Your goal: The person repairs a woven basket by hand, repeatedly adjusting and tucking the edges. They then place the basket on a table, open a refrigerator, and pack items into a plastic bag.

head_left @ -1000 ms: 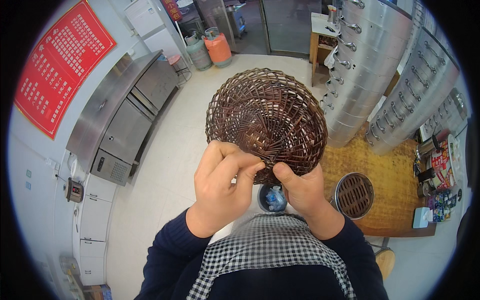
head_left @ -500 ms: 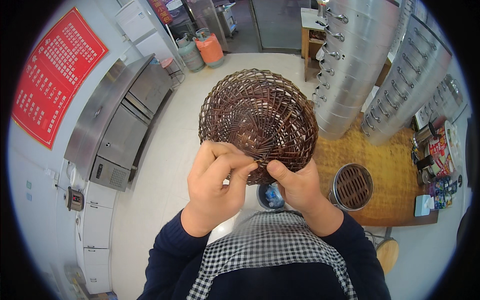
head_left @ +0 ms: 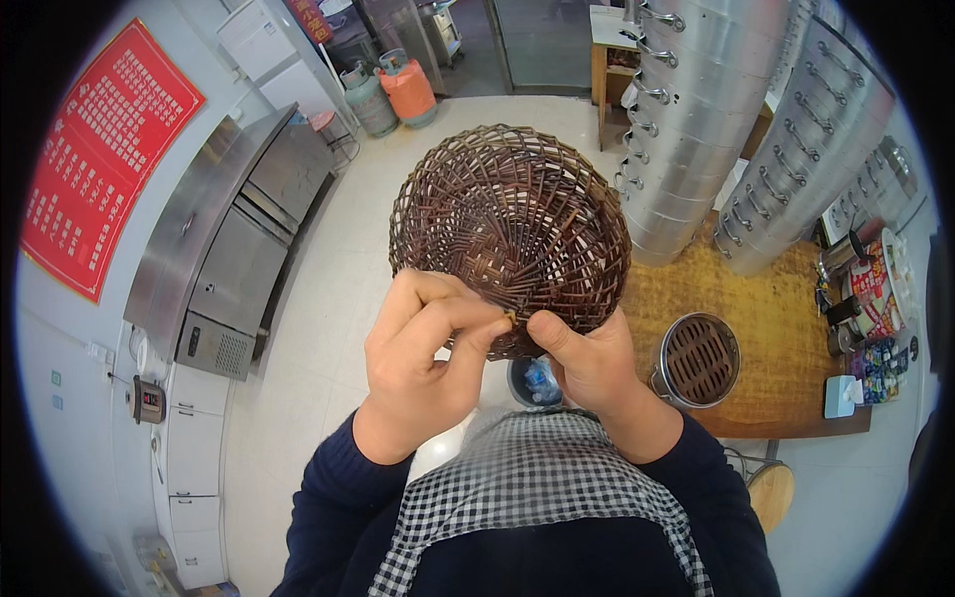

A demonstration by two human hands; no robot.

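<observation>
Navy sleeves (head_left: 343, 493) come up from the bottom of the frame on either side of a black-and-white checked apron (head_left: 537, 463), elbows bent, forearms angled in toward each other. Left hand (head_left: 423, 353) is just below centre, knuckles up and fingers curled, thumb and index pinched tight on a small yellowish bit (head_left: 511, 315) at the near edge of a dark brown wicker basket (head_left: 497, 214). Can't tell from where I'm standing if that's a loose end or part of the weave. Right hand (head_left: 597, 363) is just beside it, thumb laid over the edge pointing up-left, fingers mostly hidden behind, so it's gripping the basket. Basket's mid-frame, tilted so its woven base shows. Below the hands there's a bin (head_left: 519, 386) with blue plastic in it. Wooden table (head_left: 786, 338) on the right, tall metal steamer stacks (head_left: 701, 129) upper right, orange gas cylinder (head_left: 409, 95) way up top, left of centre.
</observation>
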